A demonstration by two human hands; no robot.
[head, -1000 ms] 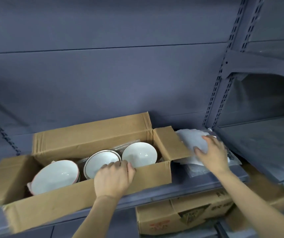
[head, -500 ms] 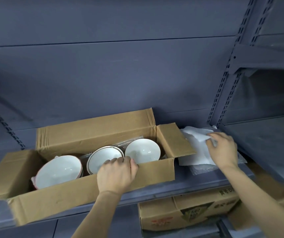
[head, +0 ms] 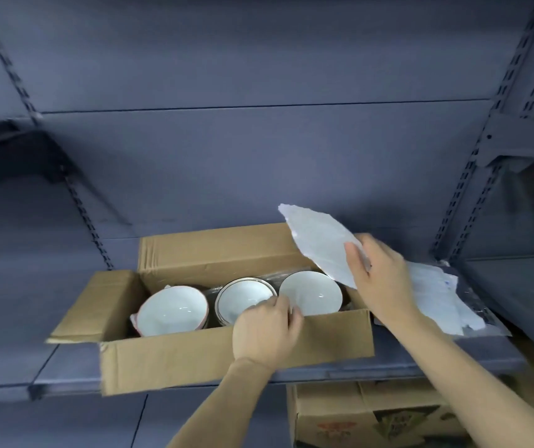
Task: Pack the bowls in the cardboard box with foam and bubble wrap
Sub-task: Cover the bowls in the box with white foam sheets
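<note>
A thin white foam sheet [head: 319, 245], pinched in the right hand [head: 380, 281], is held tilted above the rightmost white ceramic bowl [head: 310, 294]; the open brown cardboard box's [head: 236, 354] front wall is gripped by the curled left hand [head: 265, 329].

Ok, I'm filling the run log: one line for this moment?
stage: padding bowls | right hand: holds foam sheet above cardboard box | left hand: on box front wall | bowls: three inside

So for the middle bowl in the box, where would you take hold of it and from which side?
Probably by the rim, from straight above. The middle bowl sits mouth up, wedged between the left bowl and the right bowl inside the cardboard box, so its sides are shut in. The left hand is already at its near rim.
</note>
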